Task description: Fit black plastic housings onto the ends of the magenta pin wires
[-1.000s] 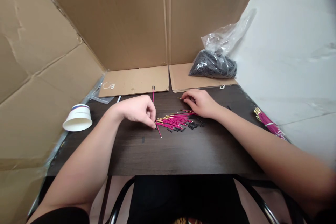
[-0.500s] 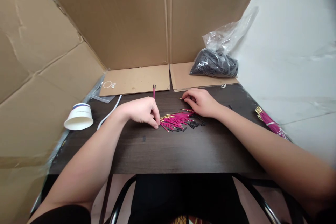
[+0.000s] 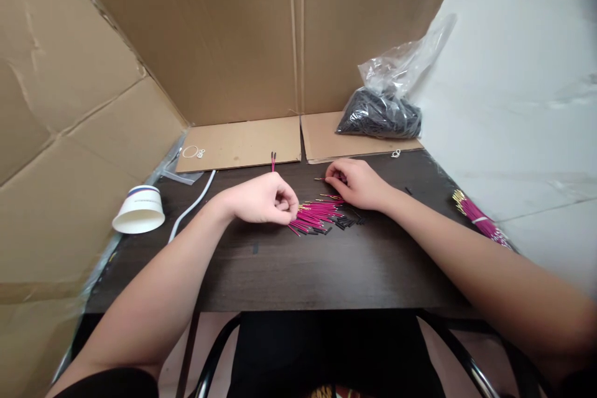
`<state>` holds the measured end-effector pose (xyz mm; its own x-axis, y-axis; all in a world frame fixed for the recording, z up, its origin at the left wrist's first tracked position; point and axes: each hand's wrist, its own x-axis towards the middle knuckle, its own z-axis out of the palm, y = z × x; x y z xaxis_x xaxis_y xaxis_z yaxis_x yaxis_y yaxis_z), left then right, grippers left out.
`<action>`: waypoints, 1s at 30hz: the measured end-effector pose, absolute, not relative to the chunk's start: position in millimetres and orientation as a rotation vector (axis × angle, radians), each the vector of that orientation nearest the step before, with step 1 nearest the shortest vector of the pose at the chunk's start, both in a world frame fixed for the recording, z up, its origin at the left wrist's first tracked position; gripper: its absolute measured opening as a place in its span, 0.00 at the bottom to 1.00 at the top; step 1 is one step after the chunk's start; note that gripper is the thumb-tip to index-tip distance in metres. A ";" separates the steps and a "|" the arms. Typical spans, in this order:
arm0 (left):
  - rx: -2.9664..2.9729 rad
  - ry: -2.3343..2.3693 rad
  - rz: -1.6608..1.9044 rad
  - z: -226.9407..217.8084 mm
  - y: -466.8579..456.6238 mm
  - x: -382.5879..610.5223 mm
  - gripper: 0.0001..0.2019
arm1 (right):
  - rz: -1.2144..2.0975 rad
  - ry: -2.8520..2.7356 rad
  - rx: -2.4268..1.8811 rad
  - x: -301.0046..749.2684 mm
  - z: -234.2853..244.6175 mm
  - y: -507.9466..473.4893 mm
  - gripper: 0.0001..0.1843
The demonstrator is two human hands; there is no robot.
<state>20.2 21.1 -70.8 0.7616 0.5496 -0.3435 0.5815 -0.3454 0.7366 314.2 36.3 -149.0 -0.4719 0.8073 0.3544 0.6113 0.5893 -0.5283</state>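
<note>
A pile of short magenta wires (image 3: 317,214) with gold tips lies on the dark table between my hands. My left hand (image 3: 265,199) is closed at the pile's left end, thumb and forefinger together by the gold tips; whatever is between them is too small to make out. My right hand (image 3: 357,183) is pinched just beyond the pile's right side. From its fingertips a thin gold-tipped wire (image 3: 319,179) points left. Short black sleeves (image 3: 345,222) lie loose at the pile's right. Behind my left hand stick out two magenta wires with black ends (image 3: 273,158).
A clear bag of black sleeves (image 3: 380,115) stands on a cardboard sheet (image 3: 317,137) at the back right. A tied bundle of magenta wires (image 3: 478,217) lies at the right edge. At left are a tipped paper cup (image 3: 140,208) and a white cable (image 3: 191,205). Cardboard walls enclose the table.
My left hand has shifted right, over the pile's left end. My right hand has barely moved and still has the gold-tipped wire in its fingers.
</note>
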 end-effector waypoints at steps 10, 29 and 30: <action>1.828 0.982 0.621 -116.5 33.6 43.5 0.11 | 0.470 -2.087 -1.047 306.7 -142.5 27.2 0.06; 1.737 1.018 0.700 -129.2 36.0 48.5 0.11 | 0.508 -2.092 -0.899 302.3 -134.3 14.9 0.06; 1.736 1.015 0.699 -128.8 35.9 48.7 0.11 | 0.509 -2.099 -0.901 302.3 -134.4 15.0 0.06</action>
